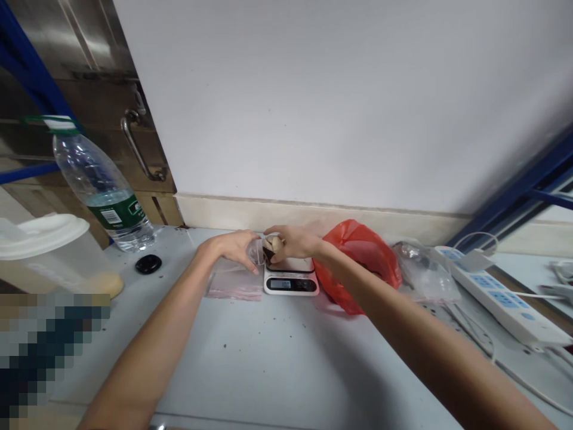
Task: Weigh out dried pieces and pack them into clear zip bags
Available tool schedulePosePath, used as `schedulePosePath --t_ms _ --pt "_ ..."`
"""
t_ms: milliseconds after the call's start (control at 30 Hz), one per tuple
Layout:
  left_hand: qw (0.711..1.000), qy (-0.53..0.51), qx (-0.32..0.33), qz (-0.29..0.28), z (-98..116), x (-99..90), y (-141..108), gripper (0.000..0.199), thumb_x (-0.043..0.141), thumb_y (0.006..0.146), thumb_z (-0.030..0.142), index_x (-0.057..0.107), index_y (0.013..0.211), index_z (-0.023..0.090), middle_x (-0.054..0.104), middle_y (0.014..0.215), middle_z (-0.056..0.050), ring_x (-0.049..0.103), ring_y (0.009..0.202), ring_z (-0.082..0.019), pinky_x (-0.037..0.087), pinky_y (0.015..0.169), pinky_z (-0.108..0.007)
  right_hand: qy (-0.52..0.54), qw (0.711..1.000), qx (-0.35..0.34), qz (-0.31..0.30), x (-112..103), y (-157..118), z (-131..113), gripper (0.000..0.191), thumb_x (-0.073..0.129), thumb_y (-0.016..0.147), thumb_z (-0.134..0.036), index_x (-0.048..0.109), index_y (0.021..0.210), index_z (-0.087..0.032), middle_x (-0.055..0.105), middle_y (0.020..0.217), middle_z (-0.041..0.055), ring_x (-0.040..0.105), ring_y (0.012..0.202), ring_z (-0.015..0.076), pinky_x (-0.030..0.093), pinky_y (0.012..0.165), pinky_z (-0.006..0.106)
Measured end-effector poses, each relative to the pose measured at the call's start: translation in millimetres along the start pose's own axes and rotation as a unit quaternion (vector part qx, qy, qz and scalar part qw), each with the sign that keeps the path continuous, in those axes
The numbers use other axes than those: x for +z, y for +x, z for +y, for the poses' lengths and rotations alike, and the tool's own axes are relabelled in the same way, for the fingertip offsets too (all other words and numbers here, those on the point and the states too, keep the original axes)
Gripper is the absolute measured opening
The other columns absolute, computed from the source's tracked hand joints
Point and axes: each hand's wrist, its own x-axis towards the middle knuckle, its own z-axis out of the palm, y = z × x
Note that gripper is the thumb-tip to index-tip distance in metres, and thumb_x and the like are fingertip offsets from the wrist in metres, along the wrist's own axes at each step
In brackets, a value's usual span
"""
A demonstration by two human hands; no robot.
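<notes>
My left hand (236, 246) is curled around a small clear plastic cup (255, 252), which tilts at the left side of a white kitchen scale (290, 285). Over the scale's platform, my right hand (293, 240) is closed on a small pale, rounded thing (274, 243) with something dark beside it; its kind I cannot make out. The scale's display is lit with small digits. Beneath my left hand, clear zip bags (235, 286) lie flat on the grey table. A red plastic bag (360, 257) stands open right of the scale, partly behind my right forearm.
A large water bottle (107, 191), a black lid (148, 264) and a white-lidded tub (49, 251) stand at left. To the right are more clear bags (425, 272) and a white power strip (505, 298) with cables. Dark crumbs dot the table (250, 370). A wall rises behind.
</notes>
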Motion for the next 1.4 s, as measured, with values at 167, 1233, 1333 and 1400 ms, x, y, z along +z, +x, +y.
schedulePosePath --t_ms 167,1233,1333,1400 --pt "0.993 -0.090 0.077 0.018 -8.4 -6.9 -6.8 0.056 0.076 0.066 0.044 0.065 0.115 0.020 0.074 0.114 -0.004 0.067 0.104 -0.028 0.050 0.089 -0.031 0.202 0.979 -0.039 0.012 -2.8 -4.2 2.4 0.052 0.069 0.075 -0.007 0.058 0.123 -0.021 0.075 0.112 0.0075 0.070 0.102 0.0222 0.054 0.096 0.040" --pt "0.885 -0.350 0.120 0.282 44.3 -25.7 -24.5 0.033 0.079 0.076 0.047 0.077 0.085 0.016 0.079 0.080 -0.006 0.075 0.080 -0.023 0.064 0.078 -0.035 0.122 0.964 -0.179 0.155 -63.6 -53.0 -1.3 0.028 0.075 0.073 -0.045 0.065 0.070 -0.019 0.069 0.073 0.0041 0.065 0.070 0.0171 0.054 0.069 0.034" --pt "0.894 -0.319 0.134 0.287 52.3 -25.7 -27.7 0.024 0.075 0.079 0.040 0.075 0.079 0.016 0.078 0.075 -0.006 0.074 0.074 -0.021 0.064 0.072 -0.032 0.105 0.963 -0.190 0.159 -64.7 -54.8 -0.8 0.025 0.076 0.072 -0.040 0.063 0.072 -0.019 0.068 0.071 0.0023 0.063 0.067 0.0153 0.052 0.065 0.032" --pt "0.896 -0.295 0.143 0.300 57.3 -24.3 -28.4 0.021 0.071 0.081 0.035 0.074 0.076 0.015 0.078 0.075 -0.007 0.074 0.072 -0.020 0.062 0.069 -0.029 0.095 0.962 -0.197 0.166 -64.7 -55.3 -3.2 0.022 0.076 0.073 -0.036 0.064 0.081 -0.019 0.069 0.073 0.0020 0.064 0.068 0.0156 0.052 0.066 0.031"
